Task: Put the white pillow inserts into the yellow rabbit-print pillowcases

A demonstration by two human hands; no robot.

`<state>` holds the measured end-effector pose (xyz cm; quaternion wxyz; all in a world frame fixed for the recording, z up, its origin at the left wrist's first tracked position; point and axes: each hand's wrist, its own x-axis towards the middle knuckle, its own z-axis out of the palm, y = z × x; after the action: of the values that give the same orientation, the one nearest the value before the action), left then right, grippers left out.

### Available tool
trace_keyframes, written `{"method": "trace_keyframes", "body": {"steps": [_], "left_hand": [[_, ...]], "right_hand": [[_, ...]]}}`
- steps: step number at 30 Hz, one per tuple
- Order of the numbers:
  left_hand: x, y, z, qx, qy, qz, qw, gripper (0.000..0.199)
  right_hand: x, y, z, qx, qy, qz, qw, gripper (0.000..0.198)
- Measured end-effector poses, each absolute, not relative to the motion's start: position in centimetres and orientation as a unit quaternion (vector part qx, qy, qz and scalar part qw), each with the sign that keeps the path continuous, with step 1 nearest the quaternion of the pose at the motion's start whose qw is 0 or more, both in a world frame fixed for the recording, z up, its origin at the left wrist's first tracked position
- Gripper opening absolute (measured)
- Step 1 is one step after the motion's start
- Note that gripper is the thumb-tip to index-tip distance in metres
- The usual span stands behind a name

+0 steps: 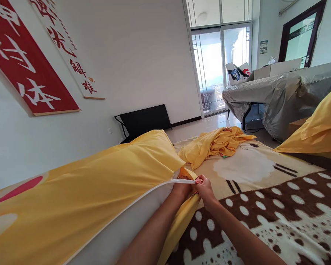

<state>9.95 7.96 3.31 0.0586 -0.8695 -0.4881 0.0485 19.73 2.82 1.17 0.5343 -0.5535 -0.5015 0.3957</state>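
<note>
A large yellow pillow cover point(121, 165) with a pink and a pale patch lies over a long white inner pillow point(132, 213), which shows through the opening along the side. A white zip edge point(186, 181) runs along that opening and is pulled taut at its far end. My right hand point(205, 189) pinches the end of this edge between thumb and fingers. Close beside it, my left hand point(182, 188) reaches into the corner of the opening. Its fingers are hidden by the cloth and by the zip edge. A yellow flap point(182, 226) hangs below my wrists.
Beneath lies a brown and cream patterned blanket point(253, 206). A crumpled yellow cloth point(217, 145) sits further back, and more yellow fabric point(320, 129) at the right. Beyond are a black panel point(146, 119) against the wall, plastic-covered furniture point(278, 92) and glass doors point(212, 70).
</note>
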Motion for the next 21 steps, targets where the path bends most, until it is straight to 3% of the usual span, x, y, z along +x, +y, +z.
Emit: {"method": "trace_keyframes", "body": {"steps": [3, 10, 21], "left_hand": [[9.8, 6.9, 4.8, -0.871, -0.486, 0.056, 0.043, 0.025], [9.3, 6.1, 6.8, -0.907, -0.410, 0.090, -0.035, 0.016], [9.2, 6.7, 4.9, -0.886, -0.462, 0.012, -0.029, 0.019]], "right_hand": [[20.6, 2.8, 1.5, -0.572, -0.562, 0.363, 0.475, 0.015], [21.5, 2.0, 2.4, -0.629, -0.620, 0.264, 0.387, 0.009], [20.5, 2.3, 2.4, -0.612, -0.615, 0.256, 0.427, 0.016]]}}
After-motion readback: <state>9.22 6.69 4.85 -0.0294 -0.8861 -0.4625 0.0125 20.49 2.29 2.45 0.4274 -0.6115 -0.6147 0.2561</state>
